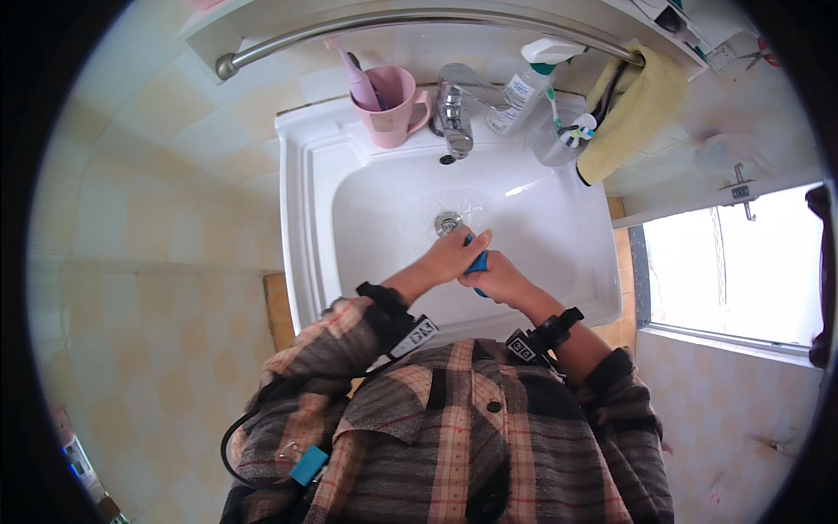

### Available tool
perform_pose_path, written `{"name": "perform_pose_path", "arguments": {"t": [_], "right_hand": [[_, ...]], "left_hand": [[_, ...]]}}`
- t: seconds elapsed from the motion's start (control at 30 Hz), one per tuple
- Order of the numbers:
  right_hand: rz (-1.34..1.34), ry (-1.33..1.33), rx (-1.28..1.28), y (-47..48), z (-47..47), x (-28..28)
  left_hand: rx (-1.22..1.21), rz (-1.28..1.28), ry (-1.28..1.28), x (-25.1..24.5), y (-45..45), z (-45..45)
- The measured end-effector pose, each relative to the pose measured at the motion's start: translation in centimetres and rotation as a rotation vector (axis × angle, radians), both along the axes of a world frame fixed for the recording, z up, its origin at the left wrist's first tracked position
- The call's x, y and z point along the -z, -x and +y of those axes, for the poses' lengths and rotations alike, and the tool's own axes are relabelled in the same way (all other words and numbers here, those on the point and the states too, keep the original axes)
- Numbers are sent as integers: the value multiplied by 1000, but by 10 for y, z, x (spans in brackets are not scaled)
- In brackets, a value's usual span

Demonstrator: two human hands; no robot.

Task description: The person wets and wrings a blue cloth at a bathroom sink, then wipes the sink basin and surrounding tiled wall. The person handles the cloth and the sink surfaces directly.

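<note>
Both of my hands meet over the front half of a white ceramic sink (380, 190). A crumpled blue cloth (478, 263) is squeezed between them. My left hand (455, 254) grips its upper part, close to the metal drain (449, 224). Lower and to the right, my right hand (499, 278) is closed around the rest, and a bit of blue shows below the fingers. Most of the cloth is hidden by the hands. Beyond the drain stands a chrome faucet (453, 111); a little water glistens in the basin.
A pink mug (390, 131) with toothbrushes stands left of the faucet. To its right are a spray bottle (520, 95) and a clear cup (550, 145) holding toothbrushes. A yellow towel (638, 118) hangs from the metal rail (419, 16). At right is a bright window (733, 262).
</note>
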State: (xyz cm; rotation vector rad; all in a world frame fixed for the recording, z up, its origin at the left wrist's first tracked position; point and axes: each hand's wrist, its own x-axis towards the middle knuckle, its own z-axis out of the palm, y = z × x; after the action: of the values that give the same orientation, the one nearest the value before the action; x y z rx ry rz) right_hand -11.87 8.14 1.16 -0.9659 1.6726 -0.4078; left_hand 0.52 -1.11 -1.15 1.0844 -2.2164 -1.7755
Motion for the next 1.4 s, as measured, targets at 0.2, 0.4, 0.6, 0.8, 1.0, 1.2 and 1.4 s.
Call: {"name": "perform_pose_path", "arguments": {"t": [0.2, 0.4, 0.6, 0.8, 1.0, 1.2, 1.4], "right_hand": [[-966, -137, 389, 13, 13, -64], [-1454, -180, 242, -8, 18, -97], [-1172, -71, 168, -16, 28, -117], [-1164, -99, 41, -19, 17, -135], [-1051, -98, 91, -12, 9, -163], [-931, -23, 175, -16, -6, -181], [-482, 117, 268, -28, -11, -191]], "left_hand": [[84, 435, -194, -56, -39, -19], [138, 827, 109, -79, -32, 3], [415, 865, 483, -113, -36, -11], [607, 677, 675, -143, -40, -22], [574, 527, 773, -173, -37, -26], [401, 587, 851, -192, -31, -32], [289, 551, 895, -184, -24, -32]]}}
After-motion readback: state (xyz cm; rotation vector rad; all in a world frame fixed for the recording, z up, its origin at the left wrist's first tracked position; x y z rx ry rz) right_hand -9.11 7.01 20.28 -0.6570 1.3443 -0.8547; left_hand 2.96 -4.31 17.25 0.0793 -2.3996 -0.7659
